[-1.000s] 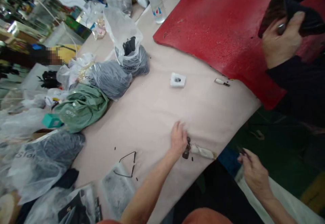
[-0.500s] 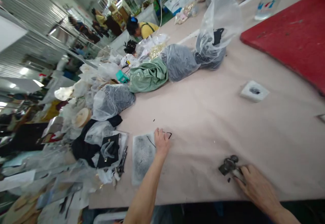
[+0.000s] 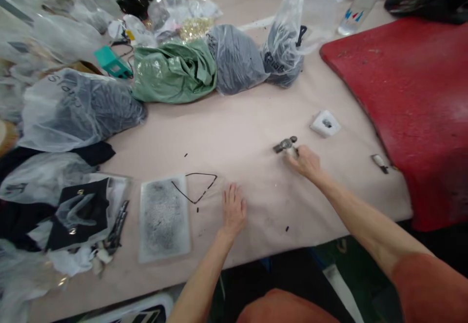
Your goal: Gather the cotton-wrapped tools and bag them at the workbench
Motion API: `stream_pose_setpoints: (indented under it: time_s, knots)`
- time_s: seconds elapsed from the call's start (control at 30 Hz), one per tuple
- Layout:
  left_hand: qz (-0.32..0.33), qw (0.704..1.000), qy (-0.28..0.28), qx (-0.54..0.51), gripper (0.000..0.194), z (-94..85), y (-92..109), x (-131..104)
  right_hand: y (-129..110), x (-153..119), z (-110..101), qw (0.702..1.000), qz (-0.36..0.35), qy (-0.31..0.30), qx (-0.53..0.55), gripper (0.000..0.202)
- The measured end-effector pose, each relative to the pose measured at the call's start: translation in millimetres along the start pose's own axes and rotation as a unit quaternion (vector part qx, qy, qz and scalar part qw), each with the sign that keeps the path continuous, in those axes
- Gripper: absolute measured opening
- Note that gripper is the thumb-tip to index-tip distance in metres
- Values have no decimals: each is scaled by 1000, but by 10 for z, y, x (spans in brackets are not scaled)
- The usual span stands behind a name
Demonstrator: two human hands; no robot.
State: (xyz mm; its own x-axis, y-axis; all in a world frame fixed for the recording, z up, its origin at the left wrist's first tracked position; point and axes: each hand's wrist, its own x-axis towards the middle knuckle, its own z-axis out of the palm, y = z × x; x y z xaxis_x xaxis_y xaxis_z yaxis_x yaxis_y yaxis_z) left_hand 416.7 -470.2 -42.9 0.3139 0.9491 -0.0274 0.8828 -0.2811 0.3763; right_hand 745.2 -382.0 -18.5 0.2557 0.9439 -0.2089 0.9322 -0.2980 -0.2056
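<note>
My right hand point(image 3: 306, 162) is closed around the pale handle of a ball-peen hammer point(image 3: 285, 144), whose dark metal head is at the table surface. Flat on the table, fingers stretched out, my left hand point(image 3: 234, 210) holds nothing. Just left of it lies a thin black cord point(image 3: 204, 191), bent into an open angular shape, one end resting on a whitish cutting block point(image 3: 165, 218) with a worn, blackened top. Small black bits point(image 3: 287, 229) are scattered on the table around my hands. A white block point(image 3: 325, 123) with a dark spot on top sits beyond my right hand.
A red mat point(image 3: 409, 103) covers the right side. Bagged dark goods point(image 3: 234, 59) and a green bag point(image 3: 175, 71) line the far side. Black punch-like tools point(image 3: 119, 225) and a black piece point(image 3: 80, 211) with metal fittings lie left. A clear bottle point(image 3: 365, 3) stands far back.
My left hand has let go of the cord and moved away from the block. My right hand has carried the hammer forward, toward the white block. The camera view has turned and shifted.
</note>
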Motion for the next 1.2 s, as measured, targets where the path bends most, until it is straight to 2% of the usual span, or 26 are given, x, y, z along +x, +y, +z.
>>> stream_pose_setpoints:
  time_s: [0.1, 0.17, 0.23, 0.27, 0.33, 0.4, 0.47, 0.5, 0.53, 0.6, 0.67, 0.77, 0.83, 0.9, 1.0, 1.1, 1.2]
  knots:
    - [49, 997, -59, -22, 53, 263, 296, 351, -16, 335, 59, 1000, 1, -12, -3, 67]
    - [112, 989, -93, -36, 55, 439, 521, 556, 17, 382, 136, 1000, 7, -12, -1, 75]
    - [172, 977, -118, -48, 58, 608, 756, 570, 50, 368, 196, 1000, 20, -7, 2, 75]
    - [198, 970, -131, -54, 60, 686, 873, 471, 63, 358, 216, 1000, 27, -4, 6, 73]
    - [263, 947, -167, -77, 63, 816, 1103, 61, 79, 352, 241, 999, 40, -1, 16, 71]
    - [371, 891, -229, -126, 61, 898, 1317, -508, 93, 374, 256, 998, 47, -1, 28, 70]
    - [461, 822, -276, -188, 46, 913, 1473, -996, 115, 407, 265, 998, 48, -5, 42, 69]
    - [468, 811, -280, -210, 44, 893, 1509, -1136, 132, 420, 264, 998, 48, -7, 49, 68]
    - [458, 816, -272, -224, 43, 856, 1508, -1186, 151, 425, 257, 997, 49, -8, 55, 67]
    - [397, 860, -226, -228, 45, 740, 1383, -1026, 193, 388, 221, 996, 61, 1, 63, 59]
    - [326, 908, -157, -209, 45, 573, 1102, -647, 230, 268, 173, 994, 80, 29, 65, 48]
    - [218, 964, -51, -145, 45, 232, 482, -115, 258, -57, 179, 990, 100, 71, 75, 42]
    - [143, 985, 15, -98, 44, -29, 41, 37, 236, -302, 295, 990, 85, 83, 80, 44]
    - [77, 992, 79, -65, 41, -284, -344, 49, 141, -510, 492, 993, 41, 83, 77, 43]
    - [-5, 989, 146, -29, 35, -626, -779, 50, -168, -713, 818, 991, -49, 111, 63, 41]
    - [-119, 983, 138, 26, 32, -913, -1119, 300, -557, -803, 1058, 983, -99, 151, 18, 37]
    - [-211, 970, 101, 69, 32, -1097, -1476, 810, -820, -822, 1198, 977, -63, 201, -30, 33]
